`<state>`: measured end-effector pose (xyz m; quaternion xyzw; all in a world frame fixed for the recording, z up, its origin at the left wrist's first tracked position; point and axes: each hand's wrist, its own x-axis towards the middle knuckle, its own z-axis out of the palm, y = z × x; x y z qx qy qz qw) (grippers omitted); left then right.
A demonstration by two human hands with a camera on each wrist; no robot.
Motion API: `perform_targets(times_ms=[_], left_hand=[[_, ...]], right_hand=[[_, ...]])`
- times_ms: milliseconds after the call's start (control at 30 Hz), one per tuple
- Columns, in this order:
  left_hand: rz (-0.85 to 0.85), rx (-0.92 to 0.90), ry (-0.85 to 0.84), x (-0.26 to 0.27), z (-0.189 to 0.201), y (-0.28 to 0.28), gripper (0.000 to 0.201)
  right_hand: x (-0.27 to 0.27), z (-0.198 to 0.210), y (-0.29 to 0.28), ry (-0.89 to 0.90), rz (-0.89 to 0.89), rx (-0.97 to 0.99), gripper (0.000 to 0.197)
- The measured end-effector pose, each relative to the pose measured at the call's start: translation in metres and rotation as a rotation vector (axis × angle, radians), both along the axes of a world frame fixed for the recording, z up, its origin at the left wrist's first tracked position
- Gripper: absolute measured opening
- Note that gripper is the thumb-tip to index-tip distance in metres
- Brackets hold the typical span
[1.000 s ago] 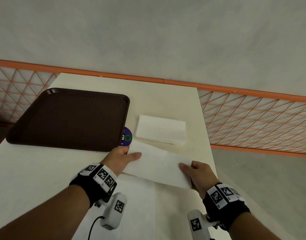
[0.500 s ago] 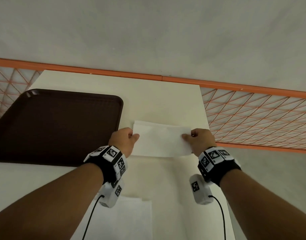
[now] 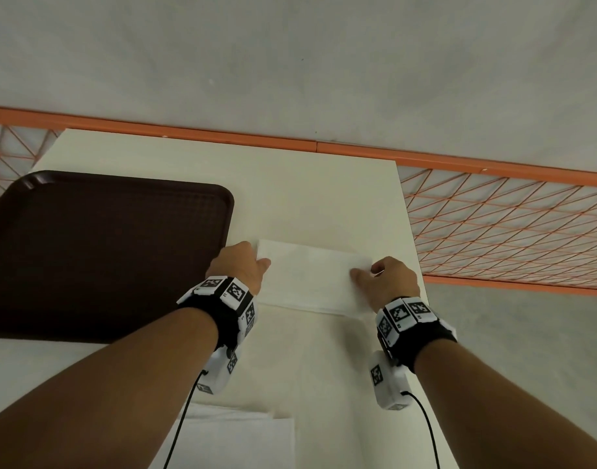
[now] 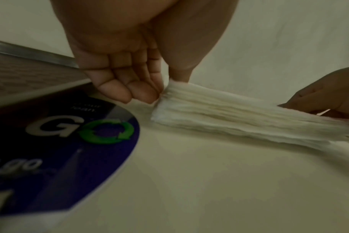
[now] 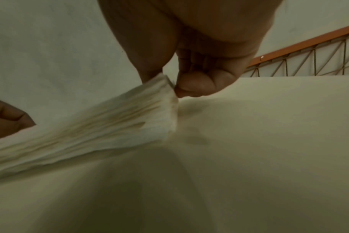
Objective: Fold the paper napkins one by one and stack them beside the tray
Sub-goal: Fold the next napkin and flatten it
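Left hand (image 3: 241, 267) and right hand (image 3: 390, 279) are each pinching one end of the folded napkin (image 3: 312, 270), which is lying between them on the napkin stack (image 4: 239, 113), right of the tray (image 3: 97, 252).

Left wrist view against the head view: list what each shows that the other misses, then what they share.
Only the left wrist view shows the purple round sticker with "GO" lettering by the tray edge, and the layered end of the napkin stack. Only the head view shows the whole brown tray, the unfolded napkins near the person, and the orange railing. Both show the left hand and right hand pinching the stack's ends on the table.
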<state>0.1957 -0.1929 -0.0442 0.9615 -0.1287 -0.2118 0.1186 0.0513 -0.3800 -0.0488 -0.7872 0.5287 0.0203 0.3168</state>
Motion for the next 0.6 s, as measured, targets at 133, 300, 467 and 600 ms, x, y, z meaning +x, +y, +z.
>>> perform_targets(times_ms=[133,300,467,600], left_hand=[[-0.019,0.055,-0.009,-0.002,0.010,0.000,0.041],[-0.128,-0.023,-0.050,-0.024,0.035,0.028,0.031],[-0.553,0.028,0.151,-0.078,0.046,0.075,0.022],[-0.726,0.140,0.206,-0.126,0.039,0.101,0.033]], right_hand=[[-0.005,0.007,0.001,0.013,0.002,-0.009,0.057],[-0.030,0.035,0.032,-0.054,0.117,-0.085,0.045],[-0.068,0.031,0.093,-0.027,0.332,-0.043,0.017],[-0.096,0.021,0.131,0.028,0.452,0.024,0.013]])
